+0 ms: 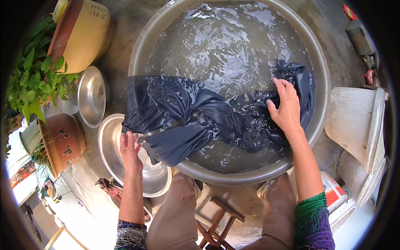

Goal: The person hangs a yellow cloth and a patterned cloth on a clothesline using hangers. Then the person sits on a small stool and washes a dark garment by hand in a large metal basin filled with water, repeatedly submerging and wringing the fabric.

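Head view: one dark wet cloth [196, 118] lies twisted across a big metal basin [321, 75] of water, its left end draped over the rim. The right hand [285, 106] grips the cloth's bunched right end in the water; the left hand [130, 151], fingers loosely spread, rests at the draped end above a smaller metal bowl [109, 141]. One metal lid [91, 96] and two clay pots [62, 141] stand left, beside a leafy plant [35, 79]. A wooden stool [218, 223] sits below.
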Motion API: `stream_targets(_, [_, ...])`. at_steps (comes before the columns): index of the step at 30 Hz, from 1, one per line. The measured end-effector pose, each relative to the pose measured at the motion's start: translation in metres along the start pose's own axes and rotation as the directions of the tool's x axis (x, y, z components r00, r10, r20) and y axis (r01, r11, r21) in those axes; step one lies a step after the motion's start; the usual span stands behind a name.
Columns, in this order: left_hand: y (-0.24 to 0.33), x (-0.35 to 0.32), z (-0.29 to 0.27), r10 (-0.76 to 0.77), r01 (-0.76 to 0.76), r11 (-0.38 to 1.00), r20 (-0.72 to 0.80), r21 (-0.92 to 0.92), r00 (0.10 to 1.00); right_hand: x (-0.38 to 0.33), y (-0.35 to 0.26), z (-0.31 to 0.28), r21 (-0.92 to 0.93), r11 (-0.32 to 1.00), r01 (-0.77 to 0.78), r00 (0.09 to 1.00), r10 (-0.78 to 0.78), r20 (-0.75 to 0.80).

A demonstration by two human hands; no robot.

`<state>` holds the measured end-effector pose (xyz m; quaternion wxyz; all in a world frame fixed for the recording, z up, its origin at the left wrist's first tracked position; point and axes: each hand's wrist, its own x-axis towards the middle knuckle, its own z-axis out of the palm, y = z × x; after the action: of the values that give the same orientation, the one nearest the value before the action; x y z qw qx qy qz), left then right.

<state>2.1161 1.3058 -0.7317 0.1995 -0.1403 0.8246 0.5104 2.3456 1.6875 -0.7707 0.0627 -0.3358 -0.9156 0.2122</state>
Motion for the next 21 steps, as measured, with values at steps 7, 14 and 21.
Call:
stream_targets(7, [-0.023, -0.028, 0.012, -0.524, 0.593, 0.781, 0.31, -0.199, 0.793, -0.018, -0.079, 0.027, -0.032, 0.961, 0.274, 0.909, -0.248, 0.335])
stream_targets(14, [-0.007, 0.037, 0.015, -0.386, 0.492, 0.749, 0.311, -0.443, 0.868, -0.008, -0.097, 0.04, -0.179, 0.928, 0.327, 0.704, -0.113, 0.701])
stream_targets(21, [0.025, 0.026, 0.003, -0.032, 0.178, 0.758, 0.236, -0.628, 0.971, -0.03, -0.062, 0.056, -0.033, 0.983, 0.182, 0.767, -0.121, 0.63])
